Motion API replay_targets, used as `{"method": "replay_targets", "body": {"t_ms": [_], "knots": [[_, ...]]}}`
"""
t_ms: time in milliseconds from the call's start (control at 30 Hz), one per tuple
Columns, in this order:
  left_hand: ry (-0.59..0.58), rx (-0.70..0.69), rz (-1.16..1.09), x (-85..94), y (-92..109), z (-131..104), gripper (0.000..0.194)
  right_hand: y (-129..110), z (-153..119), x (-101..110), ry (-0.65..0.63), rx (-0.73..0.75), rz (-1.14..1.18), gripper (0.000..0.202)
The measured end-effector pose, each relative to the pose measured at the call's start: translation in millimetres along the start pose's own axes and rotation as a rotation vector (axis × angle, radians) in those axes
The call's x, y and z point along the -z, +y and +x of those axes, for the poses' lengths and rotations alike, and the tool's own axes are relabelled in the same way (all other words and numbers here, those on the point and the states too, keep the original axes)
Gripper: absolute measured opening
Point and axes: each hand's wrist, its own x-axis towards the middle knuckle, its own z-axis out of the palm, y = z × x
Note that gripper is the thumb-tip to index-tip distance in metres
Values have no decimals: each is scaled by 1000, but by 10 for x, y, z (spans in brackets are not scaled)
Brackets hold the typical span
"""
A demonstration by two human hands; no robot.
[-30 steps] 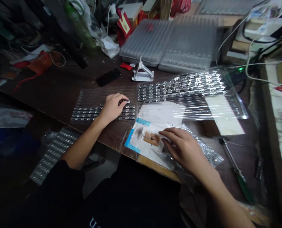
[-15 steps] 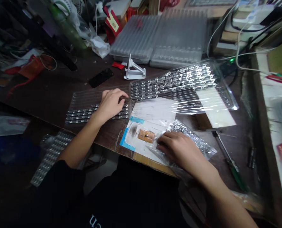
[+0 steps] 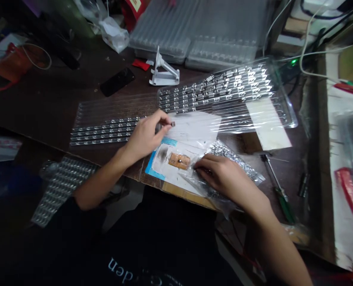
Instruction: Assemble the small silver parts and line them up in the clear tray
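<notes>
My left hand (image 3: 148, 133) pinches a small dark metallic piece (image 3: 173, 124) between thumb and fingertips, above the white sheet (image 3: 191, 123). Behind that hand lies a clear grooved tray (image 3: 105, 109) with rows of dark and silver cylindrical parts (image 3: 105, 133). My right hand (image 3: 220, 171) rests with fingers drawn together on a clear plastic bag of tiny shiny metal parts (image 3: 226, 153); whatever its fingertips hold is hidden. Left of those fingertips, a small orange-brown block (image 3: 179, 160) with a dark dot in its middle sits on a white pad edged with blue tape (image 3: 155, 171).
Another clear tray (image 3: 224, 89) of metal parts slants behind the sheet. A white stand (image 3: 164, 73) and a black phone (image 3: 117, 82) lie further back, before stacked clear trays (image 3: 220, 51). On the right is a green-handled screwdriver (image 3: 279, 190). Filled strips (image 3: 63, 190) lie below the table's left edge.
My left hand has moved right from the grooved tray and now has a small dark piece in its fingertips. My right hand stays by the bag. The camera view has shifted slightly.
</notes>
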Motion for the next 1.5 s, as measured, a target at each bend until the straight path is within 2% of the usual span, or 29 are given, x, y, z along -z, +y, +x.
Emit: {"method": "replay_targets", "body": {"t_ms": [100,233,433,667,833,933,1000,1067,1133,1233,1367,1433,1500], "knots": [[-56,-6,-115,-74,148,-344,7,37,21,-18,84,35,88,23],[-49,4,-212,-255,149,-627,8,49,55,-45,223,85,88,24],[-27,-84,-225,-368,71,-703,9,-34,89,-94,360,87,173,26],[39,-136,-211,-425,42,-752,10,-88,138,-180,475,103,146,16],[20,-126,-214,-424,25,-752,6,-148,212,-281,401,87,89,18],[120,-55,-279,-362,14,-751,8,-195,261,-345,375,88,91,16],[154,12,-247,-316,-1,-775,10,-226,281,-373,320,126,126,18],[88,50,-147,-283,-17,-820,11,-255,288,-391,239,190,102,21],[-1,52,-53,-268,-31,-868,12,-284,291,-405,174,242,-16,24],[-31,42,-10,-267,-35,-905,12,-314,300,-416,140,261,-152,28],[59,54,-58,-312,40,-851,10,-269,253,-315,149,167,-74,31],[103,33,-108,-367,116,-800,12,-199,167,-196,162,83,-68,25],[121,-9,-157,-440,193,-749,14,-117,60,-67,106,-13,-99,17]]}}
